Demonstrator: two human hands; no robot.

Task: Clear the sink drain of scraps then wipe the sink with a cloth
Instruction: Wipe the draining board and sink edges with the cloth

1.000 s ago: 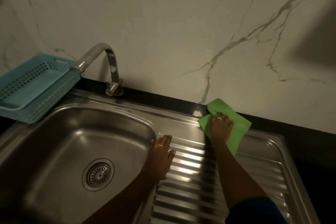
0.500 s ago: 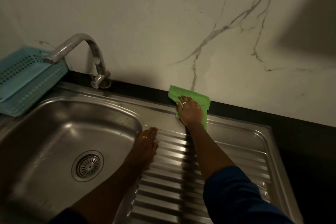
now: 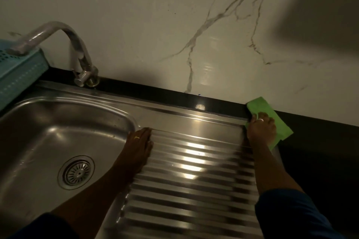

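The right hand [image 3: 261,130] presses the green cloth [image 3: 261,105] down with palm and fingers at the drainboard's [image 3: 194,170] far right corner, against the black counter edge. The left hand [image 3: 138,145] lies flat, fingers straight, beside the sink basin [image 3: 77,101], whose floor shows the drain strainer [image 3: 76,171]. The blue basket's [image 3: 17,75] inside is out of view.

Both forearms are bare below the sleeves. The left hand [image 3: 138,141] wears a thin gold-coloured ring [image 3: 136,137] on one of its fingers. The right hand [image 3: 261,130] wears a pale, shiny ring [image 3: 260,120]; which finger carries it is hard to tell. At 5 o'clock in the view a dark blue sleeve [image 3: 291,217] covers the right arm, loose, with a plain edge. At 7 o'clock a dark sleeve [image 3: 44,227] covers the left arm, its colour lost in the dim light.
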